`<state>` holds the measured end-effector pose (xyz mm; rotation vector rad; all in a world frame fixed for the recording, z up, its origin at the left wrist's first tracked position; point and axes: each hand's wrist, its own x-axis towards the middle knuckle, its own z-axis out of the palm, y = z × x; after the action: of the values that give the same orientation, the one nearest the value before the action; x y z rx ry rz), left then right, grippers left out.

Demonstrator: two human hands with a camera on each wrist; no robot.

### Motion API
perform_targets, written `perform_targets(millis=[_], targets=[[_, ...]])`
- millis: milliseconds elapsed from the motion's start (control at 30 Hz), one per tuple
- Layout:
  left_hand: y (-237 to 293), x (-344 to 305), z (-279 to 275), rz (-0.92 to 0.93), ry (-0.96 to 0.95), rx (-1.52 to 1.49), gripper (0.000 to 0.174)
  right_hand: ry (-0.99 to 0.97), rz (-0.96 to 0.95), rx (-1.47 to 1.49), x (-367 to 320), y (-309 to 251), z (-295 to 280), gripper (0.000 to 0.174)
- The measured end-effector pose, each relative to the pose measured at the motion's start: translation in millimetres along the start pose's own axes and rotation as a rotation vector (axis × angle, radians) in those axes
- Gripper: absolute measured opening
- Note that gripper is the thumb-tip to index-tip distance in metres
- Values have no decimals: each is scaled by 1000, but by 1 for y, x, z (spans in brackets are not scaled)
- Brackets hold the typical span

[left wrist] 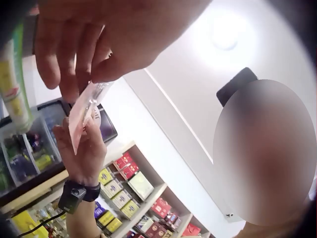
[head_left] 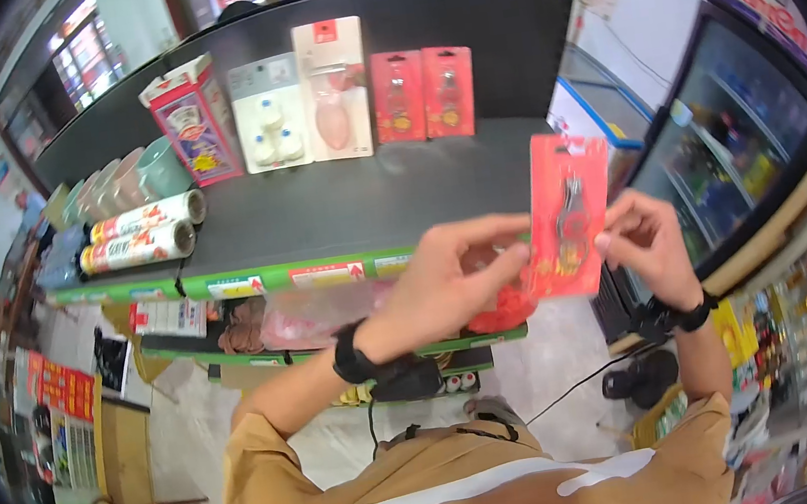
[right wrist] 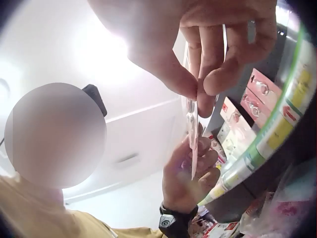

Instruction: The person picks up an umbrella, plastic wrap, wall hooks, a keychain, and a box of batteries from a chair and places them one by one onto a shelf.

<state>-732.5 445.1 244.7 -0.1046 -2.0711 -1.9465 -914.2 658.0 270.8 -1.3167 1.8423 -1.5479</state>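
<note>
A red carded pack with a small metal nail clipper [head_left: 570, 216] under clear plastic is held up in front of the shelf, its printed face toward the head camera. My left hand [head_left: 457, 281] pinches its left edge between thumb and fingers. At the opposite edge, my right hand [head_left: 650, 247] pinches the card the same way. Both wrist views show the pack [left wrist: 81, 116] nearly edge-on between the two hands. Two similar red packs [head_left: 400, 96] [head_left: 449, 92] stand side by side against the shelf's black back panel.
Left of the red packs stand a pink-tool pack [head_left: 333, 89], a white three-piece pack [head_left: 270, 112] and a purple-red box [head_left: 195, 126]. Pastel mugs [head_left: 162, 169] and wrapped rolls [head_left: 136, 248] sit further left. Green price strips line the shelf edge [head_left: 286, 276]. A glass-door fridge [head_left: 723, 142] stands right.
</note>
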Motion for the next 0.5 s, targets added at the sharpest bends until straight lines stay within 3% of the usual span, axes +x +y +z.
perform_targets(millis=[167,367,500], targets=[[21,57,-22,62,64,236,50,-113,-147,-67,106,20,-45,14],[-6,125,-47,11,173,599,73,-164,-171,-15,189,65,-63,14],[-34,156,-60,-37,233,762,67,-159,-159,-34,218,91,-66,14]])
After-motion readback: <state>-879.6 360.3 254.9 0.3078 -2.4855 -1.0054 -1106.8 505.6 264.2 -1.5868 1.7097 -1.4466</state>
